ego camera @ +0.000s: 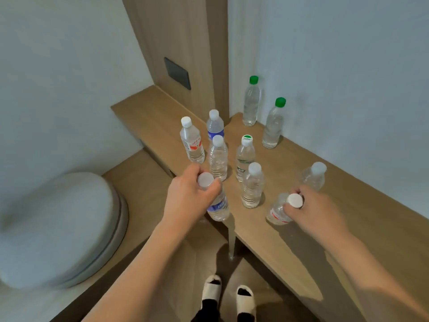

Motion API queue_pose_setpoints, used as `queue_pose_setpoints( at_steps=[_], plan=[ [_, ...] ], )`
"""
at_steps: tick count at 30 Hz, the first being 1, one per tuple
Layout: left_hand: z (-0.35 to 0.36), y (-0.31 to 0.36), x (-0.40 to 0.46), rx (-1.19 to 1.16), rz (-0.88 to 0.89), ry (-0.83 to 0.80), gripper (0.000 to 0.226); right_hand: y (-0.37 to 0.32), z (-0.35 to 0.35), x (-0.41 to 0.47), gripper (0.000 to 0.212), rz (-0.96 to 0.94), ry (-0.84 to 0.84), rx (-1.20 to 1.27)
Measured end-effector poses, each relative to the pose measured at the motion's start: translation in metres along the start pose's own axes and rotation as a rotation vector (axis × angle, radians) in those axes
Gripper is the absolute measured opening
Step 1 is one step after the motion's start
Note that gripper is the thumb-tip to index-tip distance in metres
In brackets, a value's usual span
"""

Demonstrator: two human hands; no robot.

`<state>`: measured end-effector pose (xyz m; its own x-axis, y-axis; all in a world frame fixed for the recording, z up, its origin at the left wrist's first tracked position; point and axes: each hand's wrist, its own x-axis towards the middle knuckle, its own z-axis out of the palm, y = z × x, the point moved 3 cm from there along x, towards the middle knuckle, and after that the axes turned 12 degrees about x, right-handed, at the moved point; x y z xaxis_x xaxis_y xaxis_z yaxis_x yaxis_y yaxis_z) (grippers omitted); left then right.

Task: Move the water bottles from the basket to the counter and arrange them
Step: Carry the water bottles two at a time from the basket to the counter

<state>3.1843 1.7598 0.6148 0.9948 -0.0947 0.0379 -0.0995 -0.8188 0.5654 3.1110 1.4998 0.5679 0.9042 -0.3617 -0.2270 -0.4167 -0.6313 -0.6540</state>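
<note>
You are well into the task, by the look of it: seven bottles stand upright on the desk (301, 173) beyond your hands, and no basket is in view, so what remains cannot be told. Your left hand (185, 196) grips a blue-labelled bottle (218, 205) by its neck at the desk's near corner; your right hand (311, 210) grips a red-labelled bottle (277, 211) further along. All bottles appear capped and clear; fill levels are unclear.

Clear glossy plastic bottles (252, 185), matt wood-grain counter (301, 205), soft cloth cushion (58, 228).

Grey cushion (58, 228) left – 2 slippers (228, 296) below.
</note>
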Motion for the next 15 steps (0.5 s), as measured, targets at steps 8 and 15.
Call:
queue_pose_setpoints(
  at_steps=[8,15],
  plan=[
    [0.063,-0.002,0.086,0.159,0.155,-0.200,0.026,-0.005,0.017,0.041,0.009,0.117,0.135,0.103],
    [0.090,-0.009,0.109,0.191,0.208,-0.273,0.024,-0.002,0.021,0.053,0.016,0.150,0.147,0.160]
  ],
)
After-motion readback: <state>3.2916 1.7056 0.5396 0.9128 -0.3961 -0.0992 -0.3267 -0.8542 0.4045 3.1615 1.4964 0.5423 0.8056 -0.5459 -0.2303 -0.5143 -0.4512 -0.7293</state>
